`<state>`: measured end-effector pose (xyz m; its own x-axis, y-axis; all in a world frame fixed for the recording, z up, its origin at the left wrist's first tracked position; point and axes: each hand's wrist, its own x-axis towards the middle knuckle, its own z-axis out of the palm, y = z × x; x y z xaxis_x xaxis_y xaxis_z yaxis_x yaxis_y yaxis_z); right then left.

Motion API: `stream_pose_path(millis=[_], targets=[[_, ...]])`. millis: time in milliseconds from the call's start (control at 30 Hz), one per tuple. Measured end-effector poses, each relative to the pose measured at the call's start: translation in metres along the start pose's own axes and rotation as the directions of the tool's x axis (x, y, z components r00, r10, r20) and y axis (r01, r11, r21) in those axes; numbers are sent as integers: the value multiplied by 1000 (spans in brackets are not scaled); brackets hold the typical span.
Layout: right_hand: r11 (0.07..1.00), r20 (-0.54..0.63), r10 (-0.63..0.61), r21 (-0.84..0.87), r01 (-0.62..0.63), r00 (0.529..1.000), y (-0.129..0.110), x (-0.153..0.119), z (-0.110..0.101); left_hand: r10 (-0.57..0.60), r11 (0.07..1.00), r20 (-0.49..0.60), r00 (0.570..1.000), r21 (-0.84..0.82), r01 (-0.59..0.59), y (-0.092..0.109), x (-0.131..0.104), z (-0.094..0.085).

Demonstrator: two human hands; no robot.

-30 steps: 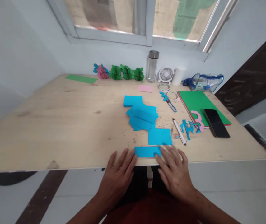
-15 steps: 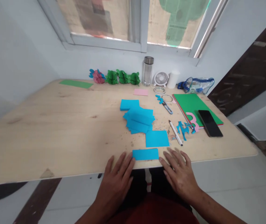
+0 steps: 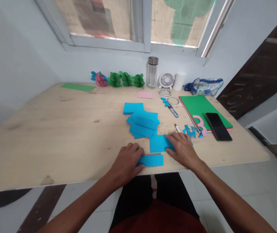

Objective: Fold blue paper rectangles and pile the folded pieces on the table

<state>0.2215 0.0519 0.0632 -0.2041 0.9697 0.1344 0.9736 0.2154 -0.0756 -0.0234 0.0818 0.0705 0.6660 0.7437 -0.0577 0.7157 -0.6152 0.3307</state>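
My left hand [image 3: 129, 159] is curled around the left end of a narrow blue paper strip [image 3: 153, 160] near the table's front edge, its thumb on the near side. Just behind that strip lies a wider blue paper rectangle [image 3: 158, 143]. Over its right end is my right hand [image 3: 184, 149], fingertips at the far edge and thumb at the near edge. A fanned pile of blue papers [image 3: 143, 123] spreads behind both. The white pen [image 3: 177, 127] is partly covered by my right hand.
Blue paper scraps [image 3: 190, 131], a utility knife [image 3: 172, 110], a phone [image 3: 218, 127] and green sheets [image 3: 196, 105] lie to the right. Tape rolls [image 3: 165, 93], a glass bottle [image 3: 152, 74], a small fan [image 3: 167, 80] and green paper shapes [image 3: 126, 79] line the back.
My left hand has curled onto the strip's left end from lying flat beside it. My right hand has moved up from the strip's right side onto the wider blue rectangle, covering part of the pen.
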Motion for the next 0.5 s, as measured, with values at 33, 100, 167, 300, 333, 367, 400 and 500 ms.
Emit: stream_pose_path(millis=[33, 100, 167, 300, 333, 367, 400, 500], targets=[[1000, 55, 8, -14, -7, 998, 2, 7, -1, -1, 1000, 8, 1000, -8, 1, 0, 0, 0], [999, 127, 14, -30, -10, 992, 5, 18, -4, -2, 999, 18, 1000, -40, 2, 0, -2, 2], [999, 162, 13, -36, -7, 987, 8, 26, -6, -18, 994, 23, 1000, -108, 21, 0, -4, 6], [999, 208, 15, -46, -5, 978, 13, 36, -7, -55, 965, -10, 998, -257, 50, -6, -5, 5], [999, 218, 16, -49, -5, 976, 13, 38, -8, -58, 960, -25, 998, -277, 49, -10, -3, 2], [999, 228, 16, -52, -4, 974, 14, 40, -8, -63, 955, -43, 997, -293, 48, -14, 2, -2], [998, 237, 15, -55, -2, 971, 14, 42, -9, -70, 953, -62, 996, -298, 48, -20, 8, -7], [998, 262, 8, -62, 9, 965, 15, 47, -11, -111, 961, -148, 983, -267, 68, -43, 39, -23]])
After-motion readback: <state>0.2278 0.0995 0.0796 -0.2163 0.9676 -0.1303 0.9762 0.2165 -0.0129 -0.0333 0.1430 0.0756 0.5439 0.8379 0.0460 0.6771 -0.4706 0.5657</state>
